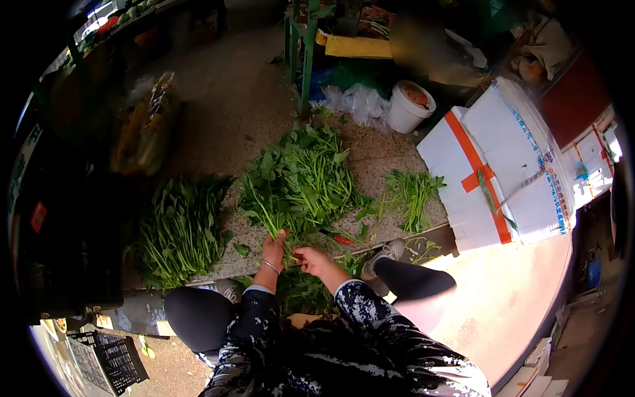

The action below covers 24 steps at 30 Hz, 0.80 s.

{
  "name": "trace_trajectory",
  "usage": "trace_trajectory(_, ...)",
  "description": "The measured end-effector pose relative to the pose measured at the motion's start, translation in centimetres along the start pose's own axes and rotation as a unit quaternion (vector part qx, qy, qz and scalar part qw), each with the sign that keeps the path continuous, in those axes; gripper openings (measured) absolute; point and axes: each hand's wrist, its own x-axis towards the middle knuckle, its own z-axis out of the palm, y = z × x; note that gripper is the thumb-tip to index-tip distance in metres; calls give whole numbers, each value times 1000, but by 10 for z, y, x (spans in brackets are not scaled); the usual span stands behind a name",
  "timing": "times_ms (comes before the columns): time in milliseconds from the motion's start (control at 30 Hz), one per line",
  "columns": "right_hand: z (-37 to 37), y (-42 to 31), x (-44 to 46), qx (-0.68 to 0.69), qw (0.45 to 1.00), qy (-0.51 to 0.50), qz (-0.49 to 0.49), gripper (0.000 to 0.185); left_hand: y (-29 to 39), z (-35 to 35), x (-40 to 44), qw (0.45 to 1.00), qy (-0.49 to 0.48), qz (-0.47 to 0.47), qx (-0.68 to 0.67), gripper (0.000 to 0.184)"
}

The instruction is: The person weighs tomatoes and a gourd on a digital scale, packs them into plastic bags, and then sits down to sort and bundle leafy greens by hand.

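Note:
My left hand (273,251) is wrapped round the stems of a bunch of leafy greens at the front of a large green pile (304,175). Close beside it on the right, my right hand (311,260) is closed at the stem ends, its fingers pressed together; what it pinches is too small to make out. A knife with a red handle (342,239) lies just beyond my right hand. Another heap of greens (182,231) lies to the left, stems toward me. A smaller bunch (413,198) rests on the stone ledge at the right.
White foam boxes with orange tape (486,178) stand at the right. Behind are a white bucket (410,106), clear plastic bags (360,104) and a green metal post (307,59). A bagged bundle (147,126) lies back left; a black crate (106,360) sits at lower left.

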Motion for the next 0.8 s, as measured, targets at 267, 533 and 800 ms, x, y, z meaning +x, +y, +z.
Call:
trace_trajectory(267,-33,59,-33,-341,934,95,-39,37,28,2,-14,992,77,-10,-101,24)
trace_trajectory(533,-19,-25,-21,-528,741,260,-324,27,39,14,-11,983,111,58,-134,11)
trace_trajectory(800,-2,-91,24,-692,508,435,-271,35,46,13,-7,981,137,1,-134,17)
